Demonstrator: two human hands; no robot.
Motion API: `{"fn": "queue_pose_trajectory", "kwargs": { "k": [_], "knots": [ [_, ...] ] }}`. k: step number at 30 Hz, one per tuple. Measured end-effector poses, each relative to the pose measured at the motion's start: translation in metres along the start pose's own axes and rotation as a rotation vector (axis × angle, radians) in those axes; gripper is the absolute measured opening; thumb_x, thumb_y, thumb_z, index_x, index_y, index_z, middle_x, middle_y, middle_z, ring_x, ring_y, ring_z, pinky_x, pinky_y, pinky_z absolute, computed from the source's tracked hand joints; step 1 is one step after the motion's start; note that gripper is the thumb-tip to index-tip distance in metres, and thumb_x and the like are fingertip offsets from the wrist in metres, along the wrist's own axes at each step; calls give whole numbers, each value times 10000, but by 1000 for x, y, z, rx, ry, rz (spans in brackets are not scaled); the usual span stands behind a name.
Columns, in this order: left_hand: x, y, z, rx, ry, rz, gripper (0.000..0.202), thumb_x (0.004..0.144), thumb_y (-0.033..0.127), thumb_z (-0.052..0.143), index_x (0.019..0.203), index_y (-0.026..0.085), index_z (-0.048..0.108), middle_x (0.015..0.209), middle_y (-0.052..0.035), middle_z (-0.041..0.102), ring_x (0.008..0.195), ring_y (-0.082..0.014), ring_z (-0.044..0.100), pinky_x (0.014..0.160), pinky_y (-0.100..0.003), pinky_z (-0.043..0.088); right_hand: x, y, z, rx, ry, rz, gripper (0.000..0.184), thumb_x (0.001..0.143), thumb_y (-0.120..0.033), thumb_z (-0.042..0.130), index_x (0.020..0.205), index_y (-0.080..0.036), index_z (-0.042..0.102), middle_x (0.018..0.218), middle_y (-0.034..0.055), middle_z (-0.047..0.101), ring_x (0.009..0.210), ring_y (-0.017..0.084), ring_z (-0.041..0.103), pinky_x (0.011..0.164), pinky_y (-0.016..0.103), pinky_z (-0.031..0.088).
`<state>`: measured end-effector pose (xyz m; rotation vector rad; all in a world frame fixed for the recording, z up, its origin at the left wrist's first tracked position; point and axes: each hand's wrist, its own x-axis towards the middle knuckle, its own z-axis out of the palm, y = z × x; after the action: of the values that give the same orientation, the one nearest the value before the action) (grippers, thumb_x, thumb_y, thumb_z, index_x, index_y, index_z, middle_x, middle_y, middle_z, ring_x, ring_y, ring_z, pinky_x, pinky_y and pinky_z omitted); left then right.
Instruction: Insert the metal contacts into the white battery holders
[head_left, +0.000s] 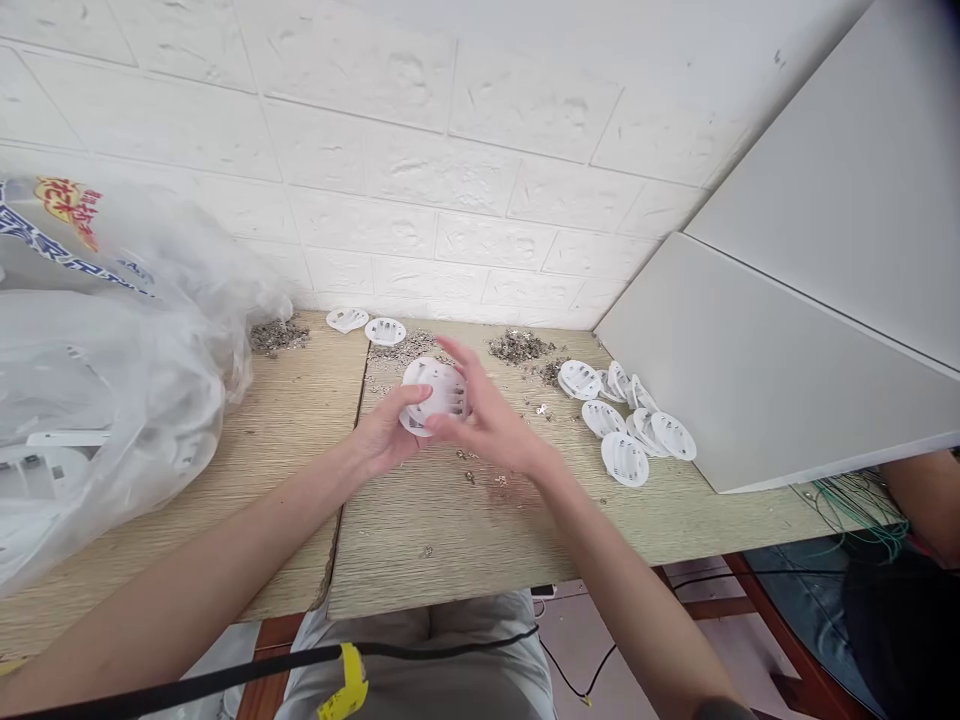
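My left hand [388, 432] grips a round white plastic piece with slots [435, 388] from below and the left, just above the wooden tabletop [420, 530]. My right hand [487, 415] is against the right side of the same piece, its fingers partly stretched and somewhat blurred; whether it pinches anything small is not visible.
A heap of similar white round pieces [626, 425] lies to the right, two more [367, 325] by the wall. Piles of small metal bits [517, 347] are scattered at the back. A big clear plastic bag [97, 370] fills the left. A grey panel [780, 380] stands on the right; another person's arm [926, 495] shows at far right.
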<state>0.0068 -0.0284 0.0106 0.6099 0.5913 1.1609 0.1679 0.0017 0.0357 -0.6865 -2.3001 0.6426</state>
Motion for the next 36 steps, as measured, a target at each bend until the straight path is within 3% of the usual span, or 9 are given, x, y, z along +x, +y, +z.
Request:
{"fn": "queue_pose_trajectory", "kwargs": {
  "k": [3,6,10,16,20,23,28,33,36],
  "knots": [
    [-2,5,0,-12,65,-13,393,704,260,697,1085,188,633,1002,-91,725,886,-239,683,706,-329,575,-7,26,-45,-98,200,216,567,952,-528,407,1446,-259,337,1523,103,367,1387,252,377,1121,502,357],
    [-3,7,2,-26,92,-26,422,708,251,691,1119,190,618,1031,-110,723,916,-253,683,685,-323,583,-23,68,-92,-392,346,490,570,898,-482,493,1372,-168,448,1425,169,468,1346,309,414,1121,525,327],
    [-3,4,4,-58,81,-71,393,700,219,703,1085,190,630,1020,-111,724,894,-246,683,672,-321,589,-45,110,-126,-603,8,853,611,846,-470,543,1336,-107,509,1422,217,457,1357,369,383,1100,509,336],
    [-1,1,0,-59,98,-72,365,688,236,718,1042,178,650,1026,-127,723,924,-277,681,699,-361,589,-54,117,-128,-668,-144,806,703,850,-586,481,1402,-151,453,1426,162,496,1347,342,417,1079,481,349],
    [0,2,-3,-55,93,-65,364,701,245,723,1050,177,649,1022,-125,723,938,-276,682,731,-370,587,-52,117,-126,-749,-228,796,786,783,-572,594,1434,-179,399,1388,161,535,1330,368,433,1139,580,187],
    [1,2,-3,-66,102,-67,359,700,235,727,1047,178,654,1021,-123,723,939,-277,682,722,-366,588,-52,122,-125,-790,-224,779,728,763,-535,622,1371,-170,456,1240,152,626,1269,362,489,1140,583,152],
    [1,2,-3,-74,101,-84,357,695,236,746,1036,174,660,1066,-129,715,980,-285,673,719,-357,590,-52,123,-124,-767,-115,750,740,725,-567,634,1300,-122,492,962,116,682,1086,336,592,1126,549,186],
    [2,1,-3,-81,107,-96,334,699,214,747,1016,167,652,1031,-114,721,932,-253,683,687,-329,591,-41,88,-124,-609,181,606,742,696,-581,677,1283,-161,507,1183,163,627,1122,347,571,993,500,401],
    [3,0,-2,-91,113,-99,323,707,214,747,1013,175,651,996,-98,727,885,-233,689,677,-318,589,-28,49,-112,-387,254,391,735,728,-598,678,1319,-211,476,1256,129,595,1171,306,555,975,462,448]
  ]
}}
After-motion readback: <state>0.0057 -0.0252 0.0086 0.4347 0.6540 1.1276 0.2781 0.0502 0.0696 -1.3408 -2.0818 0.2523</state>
